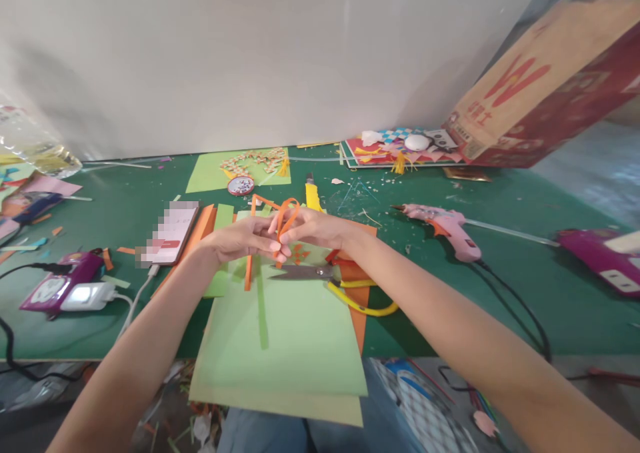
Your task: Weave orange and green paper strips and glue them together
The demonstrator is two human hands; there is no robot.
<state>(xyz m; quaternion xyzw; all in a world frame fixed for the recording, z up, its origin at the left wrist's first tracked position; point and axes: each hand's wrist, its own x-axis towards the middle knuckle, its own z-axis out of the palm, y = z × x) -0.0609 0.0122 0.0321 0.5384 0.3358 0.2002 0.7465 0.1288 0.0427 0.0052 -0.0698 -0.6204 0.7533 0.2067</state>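
Both hands meet above the green paper sheets [290, 346], fingers pinched around an orange paper strip [249, 273]. My left hand [250, 235] grips the strip, one end of which hangs down toward the sheet. In my right hand [307, 226] the same strip is bent into a loop that rises over the fingertips. Just below the hands, scissors [305, 273] with yellow handles lie on the paper, blades pointing left. A yellow utility knife [313, 193] lies behind the hands. Small orange paper pieces [299, 253] rest on the green sheet near the scissors.
A pink glue gun [445, 226] lies at right, its cord trailing forward. At left are a phone [173, 233] and a purple power strip [70, 283]. Behind stand a small round container [241, 185] and a paper bag [540, 86]. The sheets overhang the table's front edge.
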